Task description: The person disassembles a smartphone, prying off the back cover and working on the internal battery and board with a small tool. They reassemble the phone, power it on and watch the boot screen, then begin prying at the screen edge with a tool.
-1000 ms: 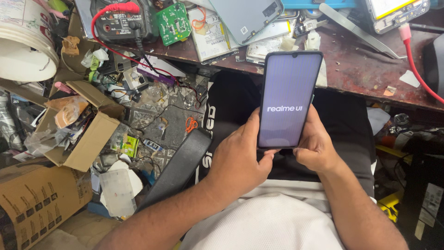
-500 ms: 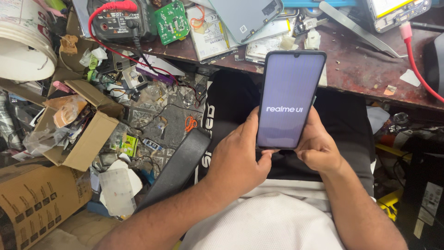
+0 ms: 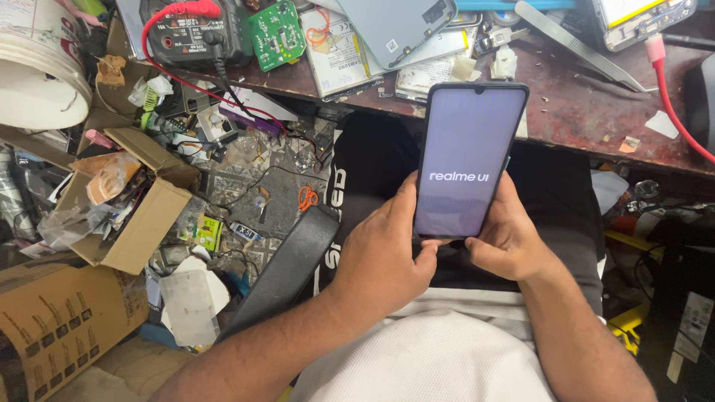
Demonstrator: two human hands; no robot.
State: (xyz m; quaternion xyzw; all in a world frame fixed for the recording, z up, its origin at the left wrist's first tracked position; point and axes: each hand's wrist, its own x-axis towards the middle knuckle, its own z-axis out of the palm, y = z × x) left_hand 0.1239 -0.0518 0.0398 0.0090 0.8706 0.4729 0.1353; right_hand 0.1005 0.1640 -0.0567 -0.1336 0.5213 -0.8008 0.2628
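1. far left, off the tabletop: a white bucket (image 3: 33, 71) up in the corner, an open cardboard box (image 3: 126, 208) stuffed with wrappers, and a bigger carton (image 3: 63, 320) below it. the floor (image 3: 253, 186) there is buried in wires, scraps and bits of paper.
2. left hand (image 3: 383, 257) has a closed grip around the left edge and bottom of the smartphone (image 3: 465, 160), thumb tucked under the lower edge.
3. the phone is held upright over the person's lap, just in front of the tabletop's near edge, not resting on anything. screen is lit with a pale startup screen.
4. right hand (image 3: 506, 234) is also wrapped shut on the phone, on the right side, fingers behind it.
5. what could go wrong, imo: it's only pinched by the bottom third, so the tall top end could tip and slip out, and it would land on that junk-covered floor or clip the tabletop edge. a thumb squeezing the lower glass might also trigger something mid-boot.
6. the tabletop (image 3: 581, 112) is dark reddish and scuffed. along its far edge, left to right: a multimeter (image 3: 190, 33) with a red lead, a green circuit board (image 3: 277, 31), a grey phone back cover (image 3: 398, 26), long tweezers (image 3: 573, 45), and a red cable (image 3: 670, 97) at the right edge.
7. looks like a cramped repair shop, clutter everywhere.
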